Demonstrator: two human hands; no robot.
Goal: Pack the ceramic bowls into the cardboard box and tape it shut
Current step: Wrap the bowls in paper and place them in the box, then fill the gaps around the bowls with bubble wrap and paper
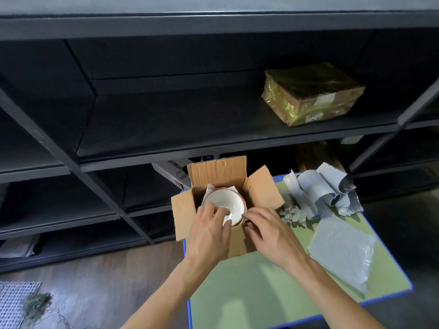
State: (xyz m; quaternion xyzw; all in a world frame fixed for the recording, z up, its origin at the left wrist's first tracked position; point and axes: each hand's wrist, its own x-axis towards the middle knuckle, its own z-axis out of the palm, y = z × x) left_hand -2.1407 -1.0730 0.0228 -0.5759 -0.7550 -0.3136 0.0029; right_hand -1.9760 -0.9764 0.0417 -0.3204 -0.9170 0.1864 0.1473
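My left hand (209, 227) and right hand (266, 230) clamp fingers (259, 213) on a white bowl (225, 203) inside the open cardboard box (217, 170), at the surface's (249, 281) far-left corner.

Bowl in box
We list one bowl (224, 203), white inside, reddish outside, upright within the brown cardboard box (219, 173), whose flaps stand open.

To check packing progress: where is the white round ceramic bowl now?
In the head view, the white round ceramic bowl is inside the open brown cardboard box at lower centre, the left hand and right hand holding its near rim.
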